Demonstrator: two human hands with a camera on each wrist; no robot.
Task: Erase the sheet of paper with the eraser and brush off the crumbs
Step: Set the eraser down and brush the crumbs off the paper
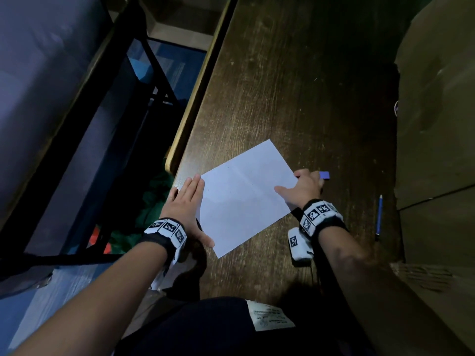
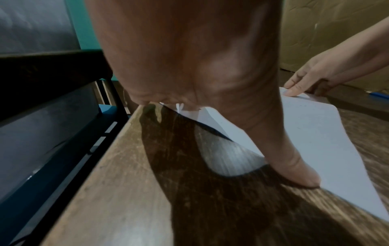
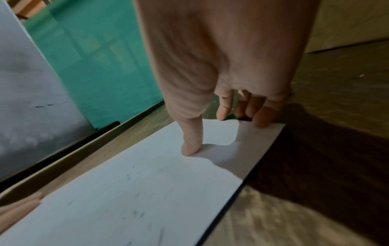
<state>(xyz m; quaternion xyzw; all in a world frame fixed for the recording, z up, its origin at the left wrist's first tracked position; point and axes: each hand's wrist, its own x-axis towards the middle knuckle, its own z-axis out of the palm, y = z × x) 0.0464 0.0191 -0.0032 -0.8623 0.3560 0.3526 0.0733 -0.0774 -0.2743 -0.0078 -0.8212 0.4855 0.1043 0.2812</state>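
A white sheet of paper (image 1: 244, 199) lies at an angle on the dark wooden table (image 1: 282, 86). Faint grey marks (image 3: 134, 181) show on the paper (image 3: 136, 199). My left hand (image 1: 186, 201) lies flat along the sheet's left edge, fingers straight, its thumb (image 2: 303, 174) pressing the near corner of the paper (image 2: 315, 133). My right hand (image 1: 305, 187) rests on the right edge, with the thumb (image 3: 190, 146) and fingertips down on the sheet and nothing held. A small blue eraser (image 1: 324, 175) lies on the table just past its fingers.
A blue pencil (image 1: 379, 214) lies on the table right of my right wrist. A large cardboard box (image 1: 437, 124) stands along the right side. The table's left edge (image 1: 195, 98) drops off close to my left hand, beside a black metal frame (image 1: 144, 60).
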